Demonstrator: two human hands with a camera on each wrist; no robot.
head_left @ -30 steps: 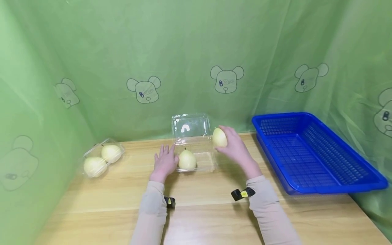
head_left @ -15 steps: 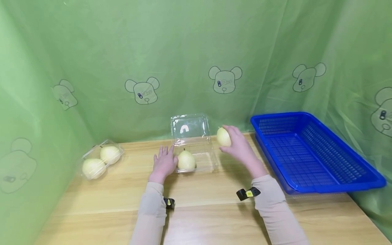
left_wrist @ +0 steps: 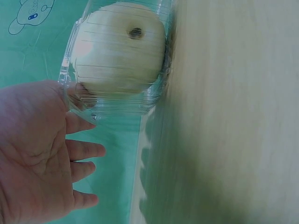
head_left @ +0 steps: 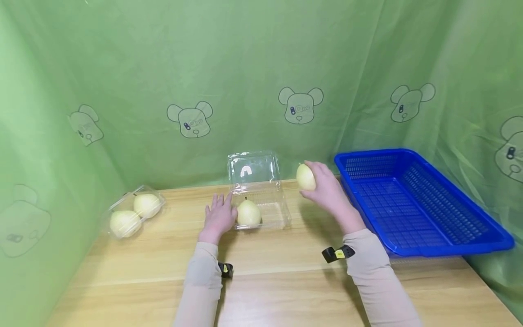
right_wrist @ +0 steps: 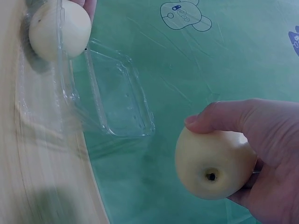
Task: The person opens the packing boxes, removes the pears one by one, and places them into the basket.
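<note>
Fingers of the right hand [head_left: 330, 194] clamped round a pale-yellow round pear [head_left: 305, 177], held up between open clear plastic clamshell box [head_left: 269, 211] and blue perforated plastic basket [head_left: 402, 209]. Left hand [head_left: 219, 217]: fingers straight, apart, thumb at box's left wall.

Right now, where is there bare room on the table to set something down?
Bare tabletop lies between the two-pear container and the left hand, and between the two sleeves. Crowded: the open container's left half, where a pear sits beside that hand, and the far right, under the blue basket.
</note>
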